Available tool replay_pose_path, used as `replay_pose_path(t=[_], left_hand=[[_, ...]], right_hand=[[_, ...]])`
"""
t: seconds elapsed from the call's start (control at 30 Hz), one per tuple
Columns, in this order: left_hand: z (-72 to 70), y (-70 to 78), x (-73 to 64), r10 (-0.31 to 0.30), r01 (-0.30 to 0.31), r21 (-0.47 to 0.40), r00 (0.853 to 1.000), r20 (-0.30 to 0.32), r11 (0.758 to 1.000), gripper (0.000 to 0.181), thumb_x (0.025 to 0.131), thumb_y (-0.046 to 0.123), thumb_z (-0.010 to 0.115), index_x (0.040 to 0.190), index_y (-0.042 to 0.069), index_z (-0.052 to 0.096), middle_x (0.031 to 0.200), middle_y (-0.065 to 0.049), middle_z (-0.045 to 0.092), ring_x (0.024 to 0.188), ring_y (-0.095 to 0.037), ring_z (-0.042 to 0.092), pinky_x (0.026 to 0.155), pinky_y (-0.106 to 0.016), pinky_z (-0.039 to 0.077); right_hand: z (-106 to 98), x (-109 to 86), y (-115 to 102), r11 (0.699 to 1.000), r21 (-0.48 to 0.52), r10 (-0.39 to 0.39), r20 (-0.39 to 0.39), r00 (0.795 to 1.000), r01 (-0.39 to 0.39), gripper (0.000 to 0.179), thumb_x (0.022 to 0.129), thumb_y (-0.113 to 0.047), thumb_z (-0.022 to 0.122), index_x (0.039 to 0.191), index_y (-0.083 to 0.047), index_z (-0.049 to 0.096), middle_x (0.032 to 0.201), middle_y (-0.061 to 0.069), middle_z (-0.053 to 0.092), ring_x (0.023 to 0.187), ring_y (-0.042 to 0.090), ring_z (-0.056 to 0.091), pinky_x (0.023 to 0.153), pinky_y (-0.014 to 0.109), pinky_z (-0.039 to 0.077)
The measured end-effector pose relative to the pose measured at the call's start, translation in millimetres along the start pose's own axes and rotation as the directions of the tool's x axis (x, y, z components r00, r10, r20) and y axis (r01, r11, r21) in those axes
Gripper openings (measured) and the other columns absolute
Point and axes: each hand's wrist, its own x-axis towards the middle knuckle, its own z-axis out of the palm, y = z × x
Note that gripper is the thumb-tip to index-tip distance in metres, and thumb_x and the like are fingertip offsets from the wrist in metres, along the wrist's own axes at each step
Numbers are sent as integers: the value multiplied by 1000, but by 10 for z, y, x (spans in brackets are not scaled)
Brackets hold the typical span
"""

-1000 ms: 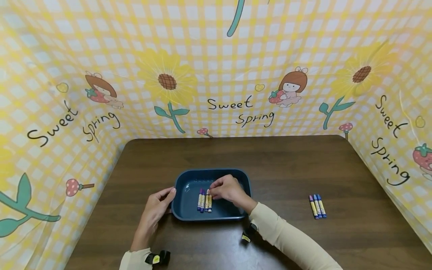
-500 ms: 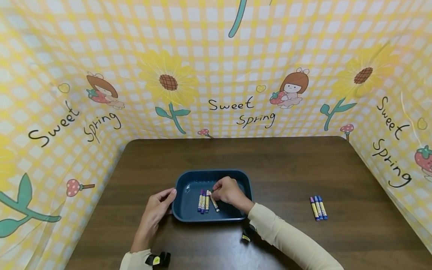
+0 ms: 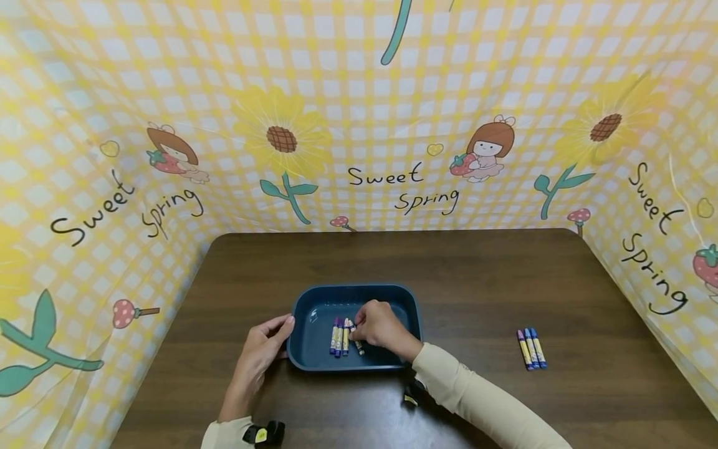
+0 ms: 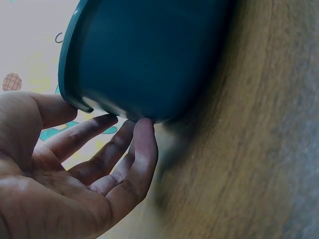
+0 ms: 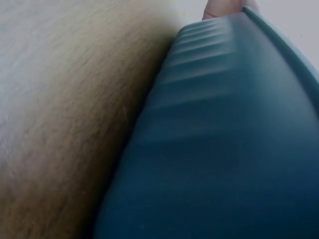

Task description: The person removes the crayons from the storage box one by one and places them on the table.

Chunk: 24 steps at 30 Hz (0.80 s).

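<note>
In the head view a dark blue tray rests on the table. My left hand holds its left end. The left wrist view shows the thumb at the rim and the other fingers bent against the outer wall. Inside the tray, three crayons with yellowish wrappers lie side by side, two with purple tips. Just right of them my right hand pinches another crayon, which slants away from the row at its near end; the fingers hide part of it. The right wrist view holds mostly the tray's ribbed outer side.
Three more crayons, one purple-tipped and two blue-tipped, lie together on the brown wooden table to the right. A yellow checked cloth with printed flowers stands around the table's back and sides.
The right-hand crayon stood in line with the row one second ago; its near end has since swung right. My right fingers have moved slightly down along it. My left hand keeps its place.
</note>
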Motion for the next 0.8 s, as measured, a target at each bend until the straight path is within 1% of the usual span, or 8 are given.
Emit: replay_pose_path(t=[0.2,0.27,0.33,0.47,0.53,0.63,0.7,0.8], left_hand=[[-6,9,4,-6,6,8,1000,-1,1000,50,103,38,61,142,6,60,137,-17,60,95,-14,60,72,-20,57],[-8,3,-4,-13,13,14,1000,0,1000,51,103,39,61,142,7,59,138,-18,60,95,-14,61,72,-21,57],[-9,-8,-12,-17,17,20,1000,0,1000,53,102,40,61,143,7,58,139,-18,59,95,-14,61,73,-21,58],[-3,-26,-21,-15,15,20,1000,0,1000,55,102,42,62,144,7,58,141,-19,58,95,-13,61,73,-21,58],[2,-30,-19,-12,12,13,1000,-4,1000,53,102,40,62,144,7,58,141,-19,58,94,-13,61,72,-21,58],[9,-30,-14,-9,9,0,1000,-11,1000,51,102,37,62,143,6,59,140,-19,59,92,-12,62,72,-21,58],[9,-26,-11,-10,10,0,1000,-12,1000,51,103,37,61,143,6,59,140,-19,59,92,-12,62,72,-22,58],[3,-18,-12,-13,13,6,1000,-9,1000,52,102,39,61,143,6,58,140,-19,59,94,-12,61,73,-22,59]], right_hand=[[47,-24,-31,999,-34,-34,12,999,34,37,82,-9,85,61,-9,55,54,-4,43,48,10,40,46,24,28],[67,-35,-27,998,-48,-51,8,999,51,33,83,-7,84,63,-7,58,55,-4,45,49,10,42,46,24,29],[86,-48,-24,996,-61,-59,-1,998,59,22,83,-6,83,71,-5,65,61,-3,53,52,9,48,47,23,36],[111,-65,-19,993,-92,-75,-14,997,74,12,83,-3,82,85,-1,71,73,2,65,59,10,57,52,23,47],[113,-68,-23,992,-99,-79,-19,997,77,12,82,-1,82,88,0,72,77,4,68,60,10,57,53,23,48],[114,-75,-29,995,-68,-71,-2,997,71,10,84,3,78,92,1,72,79,5,67,57,10,58,48,22,46],[116,-80,-30,994,-64,-85,9,996,86,5,85,5,74,86,1,71,72,3,63,51,9,55,44,20,42],[125,-86,-29,986,-95,-136,10,991,136,23,85,8,68,68,-4,61,59,-3,49,45,8,46,40,18,32]])
